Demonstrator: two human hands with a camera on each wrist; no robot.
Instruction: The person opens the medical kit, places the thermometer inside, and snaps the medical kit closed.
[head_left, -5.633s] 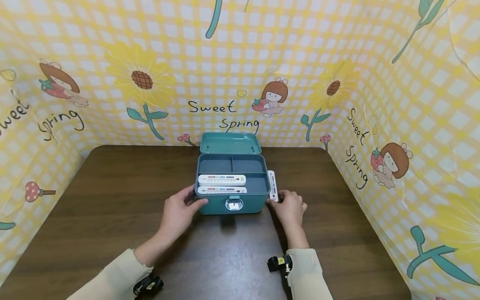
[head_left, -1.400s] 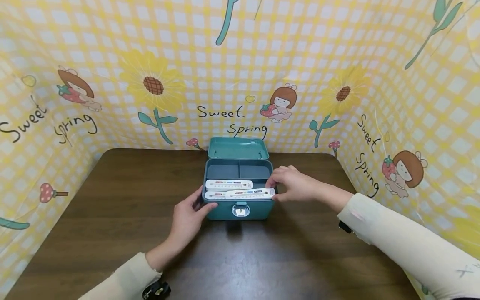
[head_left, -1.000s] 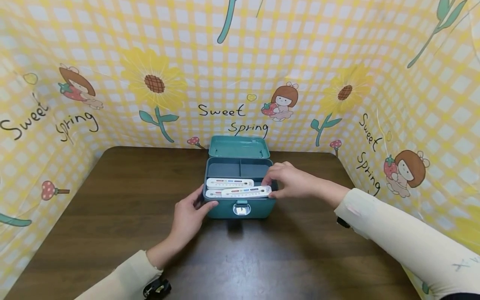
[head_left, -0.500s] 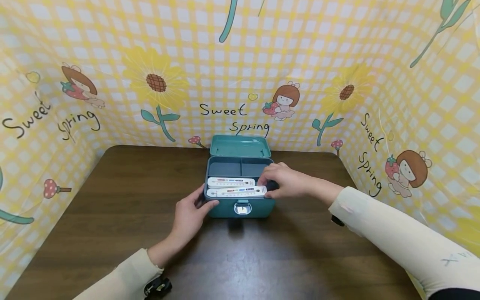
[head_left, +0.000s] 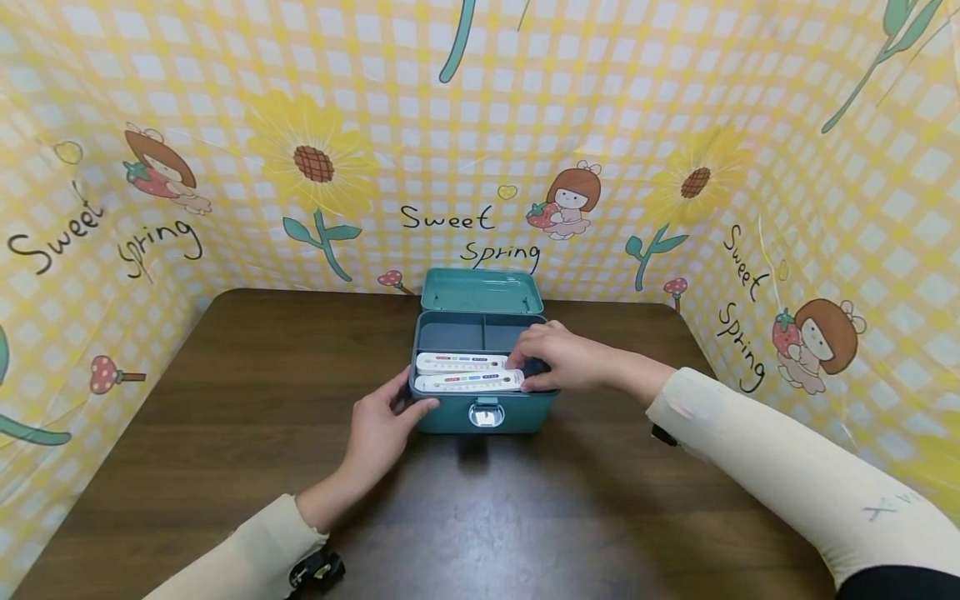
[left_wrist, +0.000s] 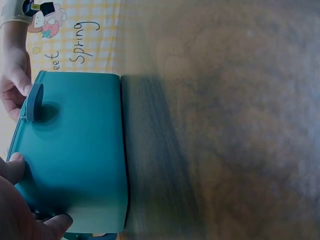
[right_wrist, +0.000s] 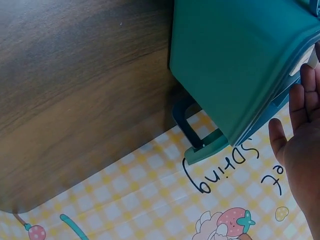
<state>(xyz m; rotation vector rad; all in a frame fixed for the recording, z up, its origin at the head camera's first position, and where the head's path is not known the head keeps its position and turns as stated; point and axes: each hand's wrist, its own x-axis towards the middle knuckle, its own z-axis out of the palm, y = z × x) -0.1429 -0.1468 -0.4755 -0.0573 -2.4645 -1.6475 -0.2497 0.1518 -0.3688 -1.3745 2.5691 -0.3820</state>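
A teal box with its lid raised stands in the middle of the table, a silver clasp at its front. In the front compartment lie white thermometers with printed scales. My right hand reaches in from the right and pinches the right end of the front thermometer. Just behind it lies another thermometer, its right end next to my fingers. My left hand grips the box's front left corner, thumb on the front wall. The left wrist view shows the teal front wall close up.
Two grey compartments sit at the back of the box. The brown wooden table runs out to both sides. A yellow checked cloth with printed flowers hangs right behind the lid and along the sides.
My right hand picked up a thermometer from beside the box and brought it into the front compartment. Over the last second it slid left, covering the one beneath. My left hand kept its grip.
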